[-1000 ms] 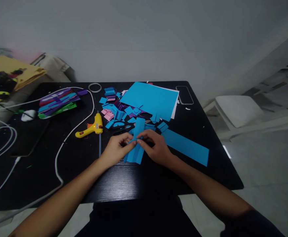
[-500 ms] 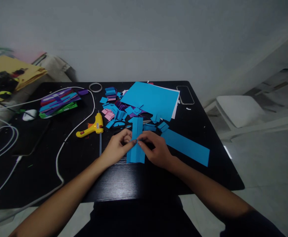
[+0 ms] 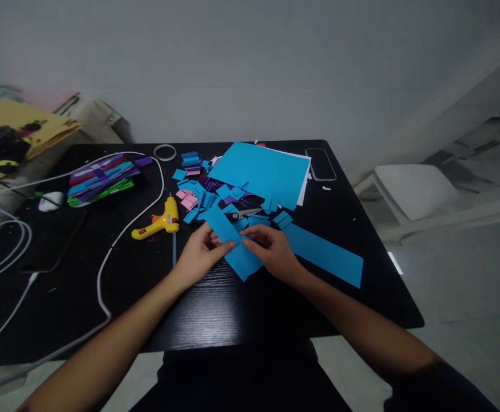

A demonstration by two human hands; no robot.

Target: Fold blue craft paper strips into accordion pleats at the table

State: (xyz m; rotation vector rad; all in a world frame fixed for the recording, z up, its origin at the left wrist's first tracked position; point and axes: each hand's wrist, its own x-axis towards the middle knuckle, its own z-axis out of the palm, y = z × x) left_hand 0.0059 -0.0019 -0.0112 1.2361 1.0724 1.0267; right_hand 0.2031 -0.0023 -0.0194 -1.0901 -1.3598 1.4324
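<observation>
Head view: a blue paper strip (image 3: 241, 261) slants at frame centre, the left hand (image 3: 201, 252) and right hand (image 3: 276, 252) each pinching it in a thumb-and-finger grip; 1 yellow glue gun (image 3: 170, 216) lies left of centre on the tabletop (image 3: 301, 309).

You hold a folded strip of blue paper (image 3: 240, 258) slantwise in front of you, its far end angled left.
</observation>
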